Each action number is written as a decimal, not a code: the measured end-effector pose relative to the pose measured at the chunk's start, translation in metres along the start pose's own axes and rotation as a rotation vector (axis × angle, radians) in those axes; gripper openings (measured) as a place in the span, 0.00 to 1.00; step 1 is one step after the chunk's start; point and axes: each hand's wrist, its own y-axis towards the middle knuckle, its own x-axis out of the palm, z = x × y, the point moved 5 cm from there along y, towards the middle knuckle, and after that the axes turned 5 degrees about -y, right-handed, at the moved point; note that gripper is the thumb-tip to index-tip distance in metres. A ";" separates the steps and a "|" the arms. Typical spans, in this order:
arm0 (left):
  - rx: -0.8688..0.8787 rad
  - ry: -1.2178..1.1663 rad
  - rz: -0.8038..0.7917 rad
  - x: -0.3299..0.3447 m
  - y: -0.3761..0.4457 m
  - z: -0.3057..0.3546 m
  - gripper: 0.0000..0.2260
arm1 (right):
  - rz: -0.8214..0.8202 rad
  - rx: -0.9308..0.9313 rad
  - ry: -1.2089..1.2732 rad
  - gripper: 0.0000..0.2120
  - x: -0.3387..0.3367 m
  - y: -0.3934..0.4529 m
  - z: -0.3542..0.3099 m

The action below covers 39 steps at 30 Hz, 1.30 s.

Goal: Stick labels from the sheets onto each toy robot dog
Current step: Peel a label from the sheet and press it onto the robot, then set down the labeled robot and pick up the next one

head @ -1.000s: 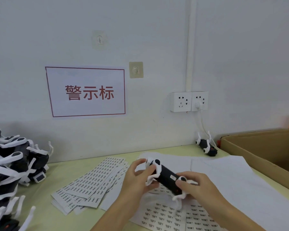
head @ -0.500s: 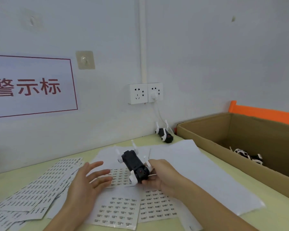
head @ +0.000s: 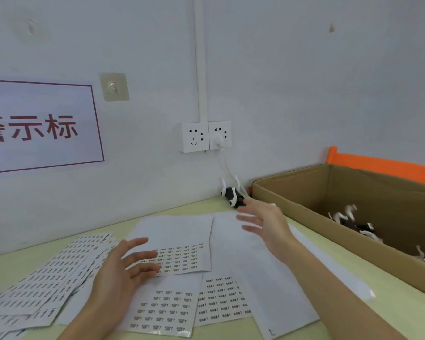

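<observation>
Our right hand point(head: 265, 220) hung spread and empty beside the cardboard box point(head: 304, 212), where some toy robot dogs point(head: 351, 220) lay, we think finished ones. Our left hand point(head: 125, 268) hovered flat, fingers apart, over the label sheets point(head: 179, 258) on the counter point(head: 402, 312), probably ready for a next label. One more dog point(head: 232, 196) lay near the wall.

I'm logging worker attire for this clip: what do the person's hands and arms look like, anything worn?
Both forearms are bare up to the frame edge, with no sleeves showing. The left hand and right hand wear no gloves; no rings, watch or wristband are visible.
</observation>
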 end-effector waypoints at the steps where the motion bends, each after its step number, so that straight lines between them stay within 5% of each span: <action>1: -0.006 0.024 0.011 -0.001 0.002 -0.001 0.17 | -0.062 -0.033 -0.206 0.11 0.008 -0.003 0.004; 4: -0.016 0.116 0.021 -0.004 0.004 -0.004 0.12 | -0.225 -0.208 -0.775 0.14 0.033 -0.013 0.019; 8: 0.023 0.295 0.011 -0.001 0.002 -0.004 0.12 | -0.381 -0.354 -1.105 0.19 0.058 -0.024 0.039; 19: 0.263 0.669 -0.062 0.016 -0.016 0.005 0.12 | -0.405 -0.335 -1.243 0.13 0.057 -0.017 0.048; 23: 0.414 0.789 0.025 0.015 -0.017 0.022 0.10 | -0.395 -0.331 -1.244 0.13 0.058 -0.019 0.049; 28: 0.365 1.019 0.235 0.001 -0.003 0.050 0.07 | -0.396 -0.361 -1.263 0.14 0.059 -0.021 0.046; 33: 0.413 1.490 0.349 -0.019 0.019 0.100 0.07 | -0.411 -0.365 -1.269 0.14 0.059 -0.022 0.044; 39: 0.076 2.504 0.048 -0.082 0.042 0.146 0.23 | -0.381 -0.375 -1.257 0.14 0.061 -0.024 0.041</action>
